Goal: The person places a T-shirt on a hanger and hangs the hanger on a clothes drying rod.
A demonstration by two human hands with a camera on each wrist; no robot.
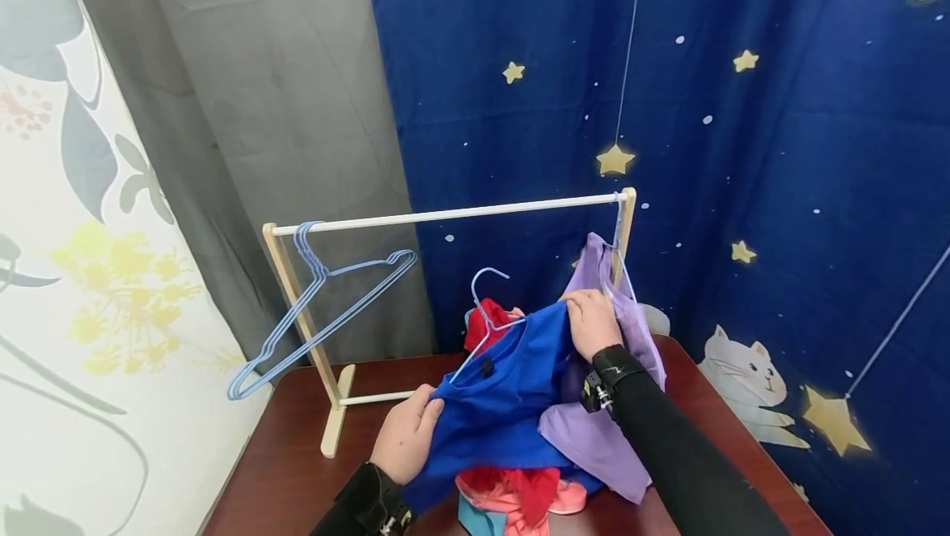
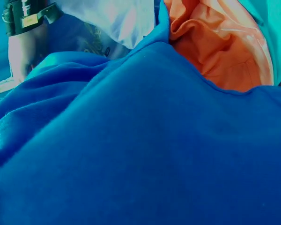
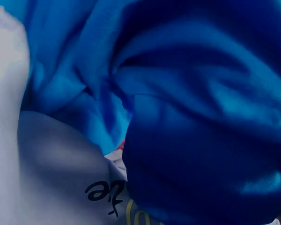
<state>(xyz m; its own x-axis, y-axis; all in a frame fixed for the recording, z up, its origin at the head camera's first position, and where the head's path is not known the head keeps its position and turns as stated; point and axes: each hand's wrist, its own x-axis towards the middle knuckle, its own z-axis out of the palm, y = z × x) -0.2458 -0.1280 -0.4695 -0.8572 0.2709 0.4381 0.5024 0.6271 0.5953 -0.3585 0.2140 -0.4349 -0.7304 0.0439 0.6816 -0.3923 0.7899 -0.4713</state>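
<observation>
A blue shirt [image 1: 512,404] is held up between both hands in the head view, with a small dark mark near its neckline. A light-blue hanger [image 1: 488,327] sits in the neck opening, its hook standing above the collar. My left hand [image 1: 406,435] grips the shirt at the left shoulder, thumb on top, beside the end of the hanger's arm. At the other shoulder, my right hand [image 1: 592,322] holds the fabric, with its fingertips hidden. Blue cloth [image 2: 154,140] fills most of the left wrist view, and folds of it [image 3: 201,131] cover much of the right wrist view.
A small rack with a white rail [image 1: 445,214] stands on the dark red table [image 1: 297,429]. Several empty blue hangers [image 1: 315,289] hang at its left end. A purple garment [image 1: 641,330] hangs at the right end. Red, pink and teal clothes [image 1: 512,495] lie beneath the shirt.
</observation>
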